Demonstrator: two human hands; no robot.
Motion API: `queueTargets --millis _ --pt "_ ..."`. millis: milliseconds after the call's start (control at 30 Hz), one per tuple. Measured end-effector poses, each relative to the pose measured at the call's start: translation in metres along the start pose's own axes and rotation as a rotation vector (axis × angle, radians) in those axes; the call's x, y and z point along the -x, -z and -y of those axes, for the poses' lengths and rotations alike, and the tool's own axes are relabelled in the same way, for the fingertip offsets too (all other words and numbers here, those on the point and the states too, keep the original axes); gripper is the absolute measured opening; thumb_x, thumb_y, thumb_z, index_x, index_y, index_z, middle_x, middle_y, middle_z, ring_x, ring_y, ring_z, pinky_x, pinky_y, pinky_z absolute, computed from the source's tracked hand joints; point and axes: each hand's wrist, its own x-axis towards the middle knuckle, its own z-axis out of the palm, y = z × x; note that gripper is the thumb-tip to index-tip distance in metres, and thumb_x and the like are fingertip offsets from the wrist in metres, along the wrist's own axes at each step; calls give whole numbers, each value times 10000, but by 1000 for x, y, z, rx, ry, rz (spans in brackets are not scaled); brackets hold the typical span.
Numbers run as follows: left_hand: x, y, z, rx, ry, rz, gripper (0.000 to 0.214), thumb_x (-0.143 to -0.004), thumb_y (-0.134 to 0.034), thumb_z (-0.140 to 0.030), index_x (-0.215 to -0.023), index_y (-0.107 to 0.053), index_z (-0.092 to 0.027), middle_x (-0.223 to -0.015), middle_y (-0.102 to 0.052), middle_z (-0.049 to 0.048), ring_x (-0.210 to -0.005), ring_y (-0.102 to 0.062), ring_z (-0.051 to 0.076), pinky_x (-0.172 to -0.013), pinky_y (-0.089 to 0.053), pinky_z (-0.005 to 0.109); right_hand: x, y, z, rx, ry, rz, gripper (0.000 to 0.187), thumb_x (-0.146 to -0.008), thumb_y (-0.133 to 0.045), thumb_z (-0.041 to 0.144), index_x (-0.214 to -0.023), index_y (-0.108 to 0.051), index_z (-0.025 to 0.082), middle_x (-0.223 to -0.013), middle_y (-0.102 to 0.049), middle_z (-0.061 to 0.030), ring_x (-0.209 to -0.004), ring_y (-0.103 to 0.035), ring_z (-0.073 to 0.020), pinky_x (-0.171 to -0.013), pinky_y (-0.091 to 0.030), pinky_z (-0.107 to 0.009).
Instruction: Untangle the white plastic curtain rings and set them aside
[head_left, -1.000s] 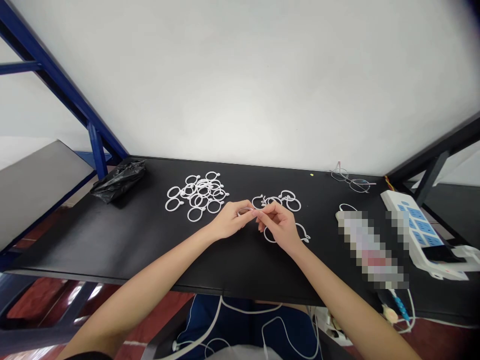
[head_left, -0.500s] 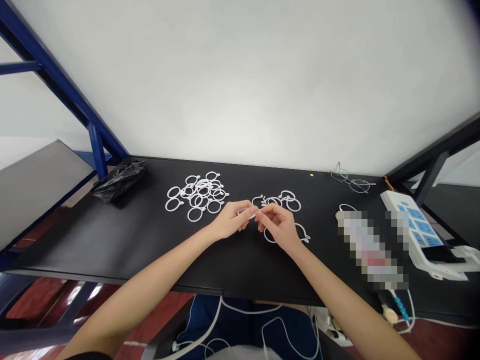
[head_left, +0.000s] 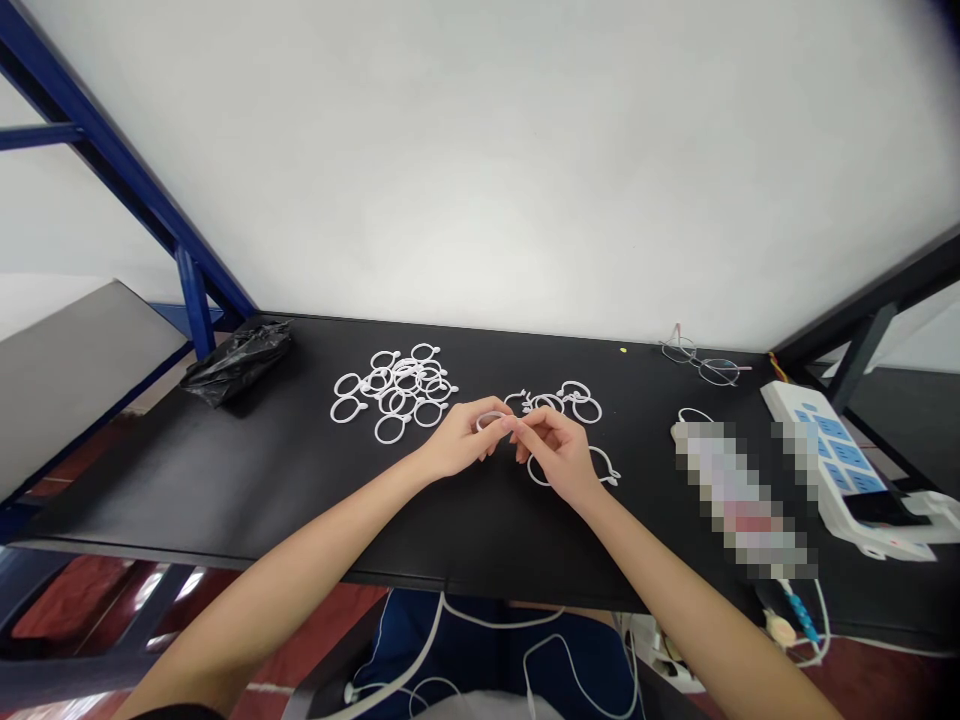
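Between my two hands is a white plastic ring [head_left: 489, 416], partly hidden by the fingers. My left hand [head_left: 466, 438] is closed around the ring's left side, thumb on top. The fingertips of my right hand [head_left: 553, 450] pinch at the ring's right end, touching the left fingertips. Under and beside my right hand lie white rings [head_left: 602, 466] on the black table [head_left: 315, 500]. Just behind it is a small group of white rings [head_left: 587, 408], some with small open clasps. A larger pile of white rings with round tabs [head_left: 405, 385] lies left of my left hand.
A crumpled black plastic bag [head_left: 238, 362] lies at the far left. Eyeglasses [head_left: 699, 362] rest at the back right. Nearer on the right are a blurred-out object [head_left: 742, 500] and a white power strip [head_left: 840, 460] with blue sockets. White cables [head_left: 427, 650] hang over my lap.
The ring in my hands has tilted, so more of its loop shows above my left thumb. Both hands stay in nearly the same place.
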Motion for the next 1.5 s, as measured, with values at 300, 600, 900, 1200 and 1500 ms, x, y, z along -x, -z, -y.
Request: queueTargets --millis 300,600,900,1200,1500 --pt "1 0 0 -1 8 3 372 -896 -550 -501 -1007 -591 -149 -641 -561 -29 -495 -487 70 -492 -416 186 -1 1 0 -39 17 -13 228 -855 -672 386 -757 -621 187 -662 -618 11 -497 -569 -88 -488 -498 -218" --pt "1 0 0 -32 14 -6 353 -904 -540 -487 -976 -603 -148 -617 -554 -33 -484 -480 68 -483 -396 179 -1 0 0 -30 16 -24 230 -851 -675 389 -759 -624 185 -666 -618 6 -495 -567 -87 -482 -497 -218" --pt "0 0 1 -39 26 -2 371 -906 -534 -502 -983 -606 -147 -582 -536 -41 -477 -488 74 -488 -399 185 -1 1 0 2 30 -24 222 -860 -664 380 -762 -619 186 -666 -621 4 -495 -575 -95 -486 -495 -227" --pt "1 0 1 -37 26 11 384 -909 -523 -517 -986 -604 -150 -596 -544 -35 -481 -489 76 -489 -397 188 -1 1 1 -5 19 -30 220 -847 -677 378 -752 -613 190 -659 -620 8 -493 -573 -96 -483 -493 -227" --pt "2 1 0 -110 35 29 391 -907 -521 -532 -1008 -603 -163 -560 -536 -46 -470 -483 82 -504 -396 201 0 2 0 -11 13 -25 228 -839 -683 390 -753 -609 192 -632 -608 17 -488 -566 -97 -485 -496 -229"
